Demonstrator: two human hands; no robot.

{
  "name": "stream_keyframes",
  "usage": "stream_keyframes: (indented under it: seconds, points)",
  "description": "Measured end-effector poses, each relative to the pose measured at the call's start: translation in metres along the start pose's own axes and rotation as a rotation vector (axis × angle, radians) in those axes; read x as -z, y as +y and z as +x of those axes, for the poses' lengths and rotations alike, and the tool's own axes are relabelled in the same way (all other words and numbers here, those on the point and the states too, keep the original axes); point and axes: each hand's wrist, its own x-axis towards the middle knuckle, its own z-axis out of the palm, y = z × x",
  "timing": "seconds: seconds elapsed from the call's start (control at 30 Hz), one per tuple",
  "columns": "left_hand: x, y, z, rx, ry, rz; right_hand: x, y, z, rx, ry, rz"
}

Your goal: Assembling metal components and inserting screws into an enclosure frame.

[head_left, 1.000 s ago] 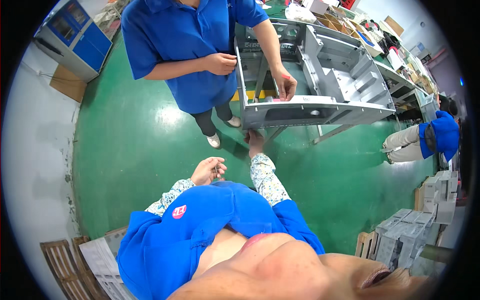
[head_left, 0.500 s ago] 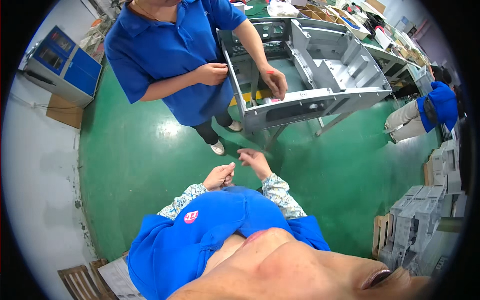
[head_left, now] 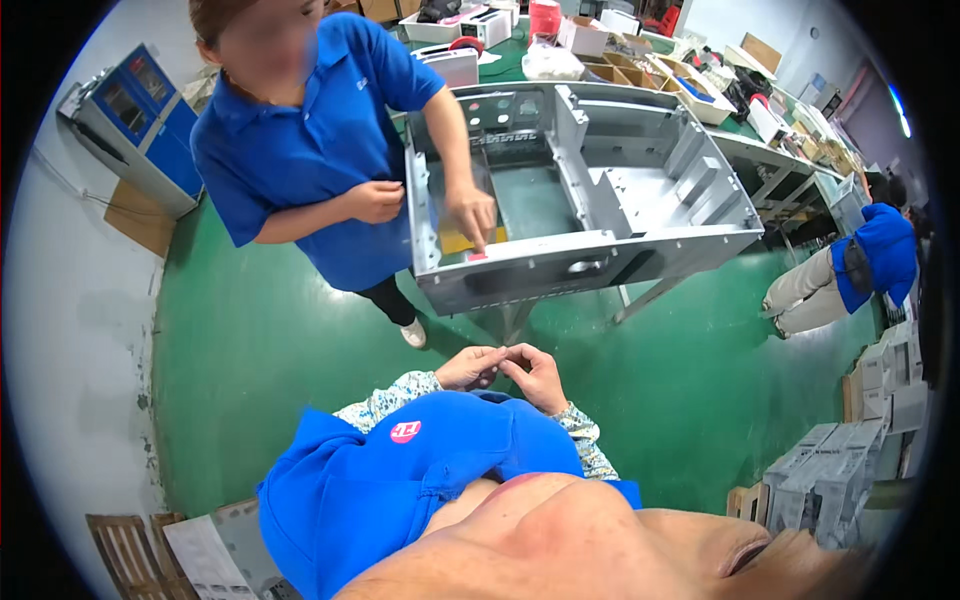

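In front of my waist my left hand [head_left: 470, 368] and my right hand [head_left: 537, 376] meet at the fingertips. Both are closed in a pinch; anything between the fingers is too small or hidden to make out. Beyond them stands a large grey housing [head_left: 540, 272] with an open top, raised on legs. A co-worker in a blue shirt leans over its left part, one hand [head_left: 470, 212] reaching down inside its near wall. By those fingertips lies a small pink-red piece [head_left: 478, 256]. The co-worker's other hand [head_left: 376, 202] is closed at the waist.
Behind the housing runs a workbench with a divided cardboard box [head_left: 625, 75] and a white bag [head_left: 552, 64]. A blue-and-grey cabinet [head_left: 150, 125] stands left. At right another person [head_left: 850, 260] bends over; stacked grey parts [head_left: 825, 470] sit lower right.
My hands were apart and have come together at the fingertips. The co-worker's reaching hand has lowered to the near wall. My view has shifted, so the housing appears lower and further left.
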Motion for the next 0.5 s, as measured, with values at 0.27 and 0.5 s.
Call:
stream_keyframes:
  seconds: [0.27, 0.5]
  points:
    - [-0.062, 0.008, 0.042, -0.142, -0.116, -0.246, 0.05, 0.0, -0.004, -0.056, 0.15, 0.618]
    - [-0.061, 0.006, 0.048, -0.132, -0.125, -0.257, 0.068, 0.036, 0.004, -0.16, 0.239, 1.248]
